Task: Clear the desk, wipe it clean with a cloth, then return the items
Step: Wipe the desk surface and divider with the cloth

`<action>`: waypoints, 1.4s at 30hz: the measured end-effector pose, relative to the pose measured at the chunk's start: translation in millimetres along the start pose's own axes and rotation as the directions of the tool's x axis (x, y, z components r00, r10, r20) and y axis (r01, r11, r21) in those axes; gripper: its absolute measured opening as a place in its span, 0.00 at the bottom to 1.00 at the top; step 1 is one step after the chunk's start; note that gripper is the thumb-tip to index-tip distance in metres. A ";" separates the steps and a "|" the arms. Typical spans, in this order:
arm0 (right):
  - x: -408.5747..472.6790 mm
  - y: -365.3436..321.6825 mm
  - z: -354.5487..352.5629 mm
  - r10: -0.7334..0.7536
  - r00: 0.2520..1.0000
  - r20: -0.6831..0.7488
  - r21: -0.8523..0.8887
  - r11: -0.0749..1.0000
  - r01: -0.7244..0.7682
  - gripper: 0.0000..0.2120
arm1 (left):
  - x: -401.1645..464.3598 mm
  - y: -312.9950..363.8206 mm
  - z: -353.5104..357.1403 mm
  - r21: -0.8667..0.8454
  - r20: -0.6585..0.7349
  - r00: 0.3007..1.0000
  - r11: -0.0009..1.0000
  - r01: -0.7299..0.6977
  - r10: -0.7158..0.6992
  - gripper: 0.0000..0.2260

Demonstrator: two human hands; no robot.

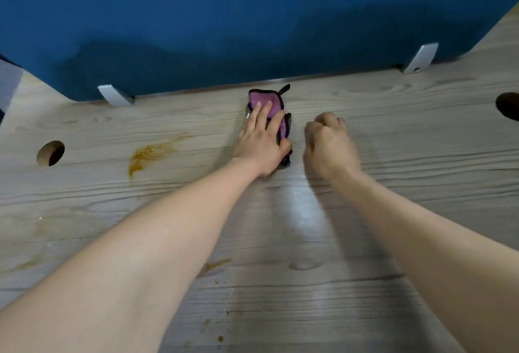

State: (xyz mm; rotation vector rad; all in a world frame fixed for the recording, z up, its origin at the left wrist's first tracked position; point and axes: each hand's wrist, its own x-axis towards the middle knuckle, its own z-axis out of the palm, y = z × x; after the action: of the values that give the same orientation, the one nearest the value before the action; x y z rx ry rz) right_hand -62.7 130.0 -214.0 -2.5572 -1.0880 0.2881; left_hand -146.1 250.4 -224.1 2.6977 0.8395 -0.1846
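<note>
A folded purple cloth with black trim [266, 101] lies on the light wooden desk [393, 184], near the blue divider. My left hand [262, 142] presses flat on it, fingers straight over the top and thumb against its right edge. To the right of the cloth, my right hand [328, 144] rests on the desk as a fist, holding nothing that I can see. An orange-brown stain [148, 153] marks the desk left of the cloth.
A blue partition [252, 21] stands along the desk's back edge on two grey brackets [115, 95] [420, 57]. Cable holes sit at the left [50, 153] and far right [509, 105]. Smaller orange smears and specks [216, 265] dot the near part.
</note>
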 end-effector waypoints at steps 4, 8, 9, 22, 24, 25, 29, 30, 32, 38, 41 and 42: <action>21.1 -10.6 3.1 -0.012 0.998 0.054 0.022 1.000 0.011 0.13 | 25.5 -6.3 -4.0 0.000 -0.033 0.999 1.000 -0.003 0.003 0.28; 25.1 -18.2 10.0 -0.009 0.998 0.057 -0.031 0.999 0.011 0.12 | 22.6 -19.6 -3.0 -0.008 -0.066 0.997 1.000 -0.026 0.026 0.28; 24.6 -17.6 10.5 -0.010 0.999 0.043 -0.040 0.999 0.012 0.12 | 21.2 -30.9 -6.5 -0.012 -0.082 0.997 1.000 0.006 -0.007 0.27; 25.7 -12.1 8.4 -0.068 0.996 0.060 -0.084 0.994 0.073 0.12 | 17.8 -20.8 -5.4 -0.007 -0.070 0.991 0.994 0.112 -0.112 0.27; 25.5 -11.7 8.0 -0.078 0.994 0.072 -0.090 0.992 0.084 0.13 | 19.8 -21.8 -6.1 -0.002 -0.028 0.999 1.000 0.015 -0.015 0.26; 25.2 -11.6 8.6 -0.081 0.994 0.067 -0.099 0.991 0.087 0.13 | 19.4 -33.1 -10.1 0.004 -0.013 1.000 1.000 -0.017 0.017 0.26; 23.4 -11.3 11.2 -0.082 0.996 0.046 -0.102 0.991 0.086 0.13 | 6.8 -100.7 -27.1 0.024 -0.065 0.973 0.975 0.222 -0.221 0.26; 22.8 -11.1 12.2 -0.082 0.996 0.045 -0.106 0.991 0.087 0.13 | 3.7 -107.2 -30.0 0.010 -0.072 0.944 0.947 0.322 -0.321 0.26; 23.4 -11.4 13.7 -0.087 0.996 0.036 -0.114 0.989 0.090 0.14 | 5.6 -100.9 -30.0 -0.013 -0.098 0.883 0.888 0.460 -0.459 0.26; 21.3 -13.6 16.0 -0.086 0.996 0.017 -0.127 0.988 0.088 0.17 | 6.2 -23.1 -4.0 -0.024 -0.055 0.987 0.989 0.148 -0.149 0.26; 20.7 -13.0 14.7 -0.098 0.995 0.031 -0.146 0.984 0.101 0.18 | 3.9 -37.7 -7.8 -0.030 0.018 1.000 1.000 -0.004 0.004 0.26; 20.5 -13.0 13.7 -0.097 0.995 0.032 -0.147 0.984 0.100 0.18 | 3.0 -53.2 -13.1 -0.020 0.013 1.000 1.000 0.020 -0.020 0.25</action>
State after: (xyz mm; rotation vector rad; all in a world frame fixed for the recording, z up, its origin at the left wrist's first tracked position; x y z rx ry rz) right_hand -61.4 156.6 -222.5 -2.6236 -1.2853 0.2212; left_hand -173.7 297.9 -225.9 2.6672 0.8599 -0.1972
